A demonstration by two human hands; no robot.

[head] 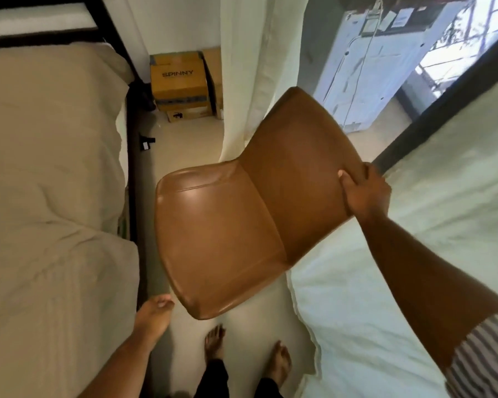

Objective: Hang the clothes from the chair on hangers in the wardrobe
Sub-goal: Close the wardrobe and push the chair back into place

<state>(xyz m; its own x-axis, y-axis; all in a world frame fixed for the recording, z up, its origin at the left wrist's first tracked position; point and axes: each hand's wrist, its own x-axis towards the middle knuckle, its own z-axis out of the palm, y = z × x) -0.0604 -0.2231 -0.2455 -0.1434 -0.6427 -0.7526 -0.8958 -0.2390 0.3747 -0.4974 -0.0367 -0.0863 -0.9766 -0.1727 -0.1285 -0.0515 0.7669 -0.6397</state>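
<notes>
Beside the bed point(55, 168), our right hand point(367, 193) grips the backrest edge of the chair point(227, 225), our left hand point(155, 311) hangs loose and empty, and with no clothes on the seat, we likely only need to reposition it.

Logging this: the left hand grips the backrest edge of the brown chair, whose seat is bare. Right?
No. The head view shows the right hand gripping the backrest edge of the brown chair; the left hand hangs free by the seat front. The seat is bare.
</notes>
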